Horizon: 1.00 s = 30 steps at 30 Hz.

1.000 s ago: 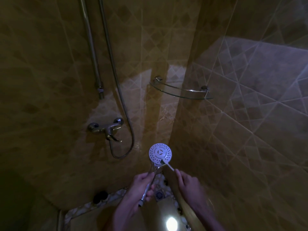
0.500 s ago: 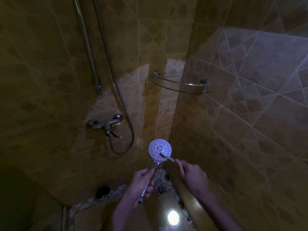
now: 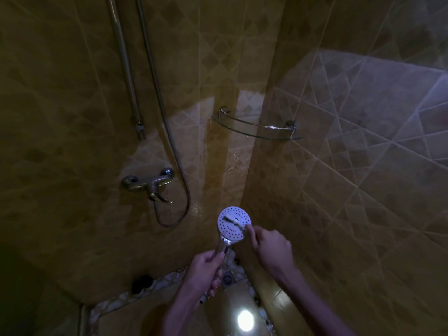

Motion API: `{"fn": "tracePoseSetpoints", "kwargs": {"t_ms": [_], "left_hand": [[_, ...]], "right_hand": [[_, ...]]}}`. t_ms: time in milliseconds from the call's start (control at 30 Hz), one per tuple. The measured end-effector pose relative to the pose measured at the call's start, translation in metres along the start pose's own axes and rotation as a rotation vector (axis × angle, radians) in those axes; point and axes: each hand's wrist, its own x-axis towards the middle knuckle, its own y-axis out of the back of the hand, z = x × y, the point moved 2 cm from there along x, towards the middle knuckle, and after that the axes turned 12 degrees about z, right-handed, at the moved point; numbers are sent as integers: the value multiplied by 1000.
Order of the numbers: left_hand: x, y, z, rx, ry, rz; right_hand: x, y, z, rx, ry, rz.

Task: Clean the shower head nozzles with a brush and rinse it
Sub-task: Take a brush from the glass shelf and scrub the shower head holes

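Observation:
The round white shower head faces up at me, its dotted nozzle plate lit in the dim stall. My left hand grips its chrome handle from below. A thin white brush lies across the middle of the nozzle plate, its tip near the plate's left side. My right hand pinches the brush's handle at the plate's right edge.
A chrome mixer tap is on the left wall, with the hose looping down and a riser rail beside it. A glass corner shelf is above. A floor drain and a bright light reflection lie below.
The brush has slid from the plate's lower right edge across to its middle, and my right hand has come up closer to the head. My view has shifted slightly.

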Motion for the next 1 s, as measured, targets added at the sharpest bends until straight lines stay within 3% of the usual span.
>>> {"fn": "tracePoseSetpoints", "kwargs": {"t_ms": [100,300,467,633,833,1000], "left_hand": [[0,-3,-1,20,1,-7],[0,4,-8,60,-23,-4],[0,8,-11,63,-20,-9],[6,11,-4,46,-29,-7],[9,6,-3,24,-4,13],[13,8,-4,-28,48,28]], "right_hand": [[21,9,12,-1,-114,-4],[-7,-1,-11,-19,176,-88],[43,20,4,-90,52,-104],[16,13,-28,-65,278,-148],[67,22,-13,-162,115,-135],[38,4,-19,-100,293,-176]]}}
